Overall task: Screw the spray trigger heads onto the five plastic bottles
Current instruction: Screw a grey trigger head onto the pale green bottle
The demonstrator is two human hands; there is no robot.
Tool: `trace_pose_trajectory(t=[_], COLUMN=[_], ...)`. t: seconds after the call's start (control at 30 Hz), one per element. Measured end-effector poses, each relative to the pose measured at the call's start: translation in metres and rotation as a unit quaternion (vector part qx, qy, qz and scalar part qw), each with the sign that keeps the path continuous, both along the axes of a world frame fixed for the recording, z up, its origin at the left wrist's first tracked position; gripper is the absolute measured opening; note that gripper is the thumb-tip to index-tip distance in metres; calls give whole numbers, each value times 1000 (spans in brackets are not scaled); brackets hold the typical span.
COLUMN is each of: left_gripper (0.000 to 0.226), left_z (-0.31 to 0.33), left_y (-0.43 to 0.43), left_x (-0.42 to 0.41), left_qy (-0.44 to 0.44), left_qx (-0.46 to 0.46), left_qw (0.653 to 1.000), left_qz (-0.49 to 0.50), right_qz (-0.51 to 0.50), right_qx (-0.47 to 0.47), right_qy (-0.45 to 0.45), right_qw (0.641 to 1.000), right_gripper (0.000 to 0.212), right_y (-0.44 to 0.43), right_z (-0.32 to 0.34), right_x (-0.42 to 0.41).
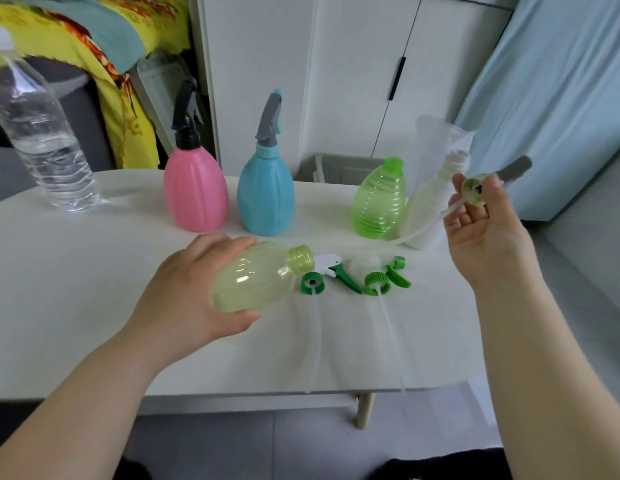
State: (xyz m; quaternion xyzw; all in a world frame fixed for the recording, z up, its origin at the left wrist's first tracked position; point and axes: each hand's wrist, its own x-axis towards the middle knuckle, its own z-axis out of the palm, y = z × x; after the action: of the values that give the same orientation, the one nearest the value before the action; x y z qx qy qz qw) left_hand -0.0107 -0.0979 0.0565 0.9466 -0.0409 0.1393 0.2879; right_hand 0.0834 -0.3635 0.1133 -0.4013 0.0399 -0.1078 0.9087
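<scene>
Yellow bottle, tilted over the counter in my left hand, looks light, thin and squashy, so I'd grip its belly gently; right hand pinches the spray head by its stiff collar.

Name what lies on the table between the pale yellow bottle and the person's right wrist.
In the head view, two loose parts lie there: the first trigger head, close to the pale yellow bottle, and the second trigger head beyond it.

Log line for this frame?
left hand: pale yellow bottle | right hand: yellow trigger head | done: pink bottle, blue bottle | loose: two green heads
</scene>
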Motion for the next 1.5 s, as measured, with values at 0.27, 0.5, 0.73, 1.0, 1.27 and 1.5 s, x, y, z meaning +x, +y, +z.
trace_pose_trajectory(t=[0.27,0.5,0.73,1.0,1.27,1.5], left_gripper=[81,80,68,66,67,66], left_z=[-2,-1,1,-15,-26,-28], left_y=[-9,-12,-28,-32,-32,-31], left_x=[1,2,18,33,40,45], left_qy=[3,5,-6,-19,-5,12], left_qx=[-1,-39,-238,-315,-344,-358], left_qw=[1000,999,970,949,939,934], left_qz=[-5,-18,-45,-13,18,8], right_qz=[37,99,170,233,236,259], right_qx=[-60,-79,-212,-285,-286,-327], right_qy=[-11,-47,-142,-138,-148,-174], right_qw=[997,991,952,920,917,892], right_gripper=[10,7,17,26,26,27], right_y=[2,23,62,90,108,122], right_z=[-9,-5,6,-15,-13,-12], right_x=[0,-12,-20,-16,-9,-6])
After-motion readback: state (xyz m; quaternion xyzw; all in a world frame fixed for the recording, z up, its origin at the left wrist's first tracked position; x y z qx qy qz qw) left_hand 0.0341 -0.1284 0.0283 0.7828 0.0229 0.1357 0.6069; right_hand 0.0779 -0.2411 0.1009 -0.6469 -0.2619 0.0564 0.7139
